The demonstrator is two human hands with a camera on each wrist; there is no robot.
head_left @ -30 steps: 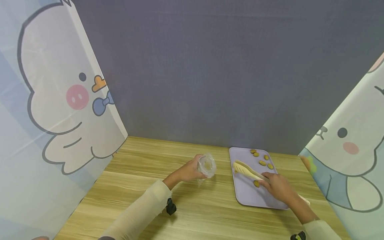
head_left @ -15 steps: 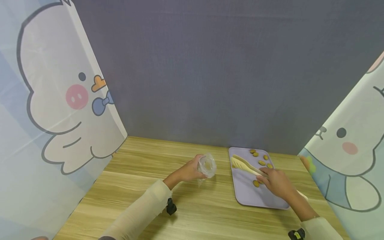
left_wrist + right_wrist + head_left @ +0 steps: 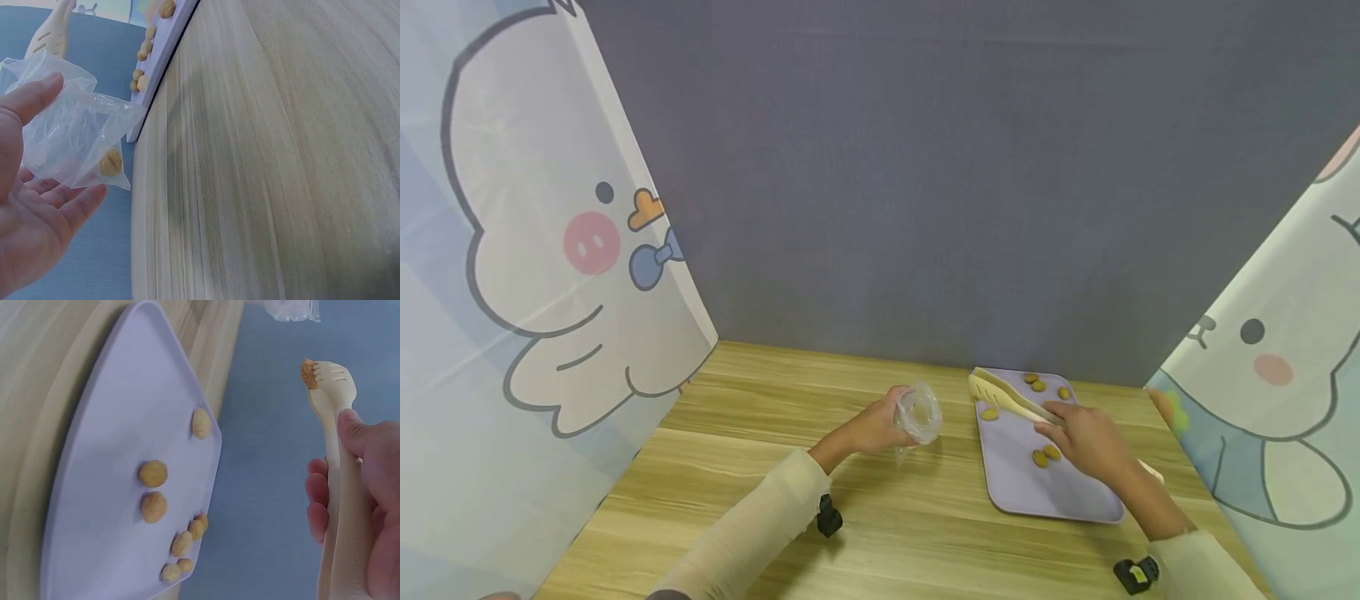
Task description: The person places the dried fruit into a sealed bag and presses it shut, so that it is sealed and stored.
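While your right hand (image 3: 1086,442) presses its thumb on one arm of the tongs (image 3: 337,397) and curls its other fingers round the opposite arm, your left hand (image 3: 876,425) holds a clear bag (image 3: 928,425) between thumb and bent fingers, the thumb on the near side. Your tongs pinch one wrinkled walnut (image 3: 308,374) between their slotted tips, raised above the tray's far left corner. Their long axis runs on a slant, handle ends beside your right wrist, tips pointing away from you and to the left. They are cream, smooth, with lettering moulded into the handle. Your bag, thin crinkled plastic, turns its round mouth upward, and another walnut (image 3: 111,162) sits near its lower edge. Well to its right, the lilac tray (image 3: 1015,487), rectangular with rounded corners and a low rim, lies lengthwise away from you on the wood-grained counter (image 3: 925,542). Eight tan, rounded loose walnuts (image 3: 154,507) are scattered on it. Behind stands a plain grey backdrop (image 3: 880,183).
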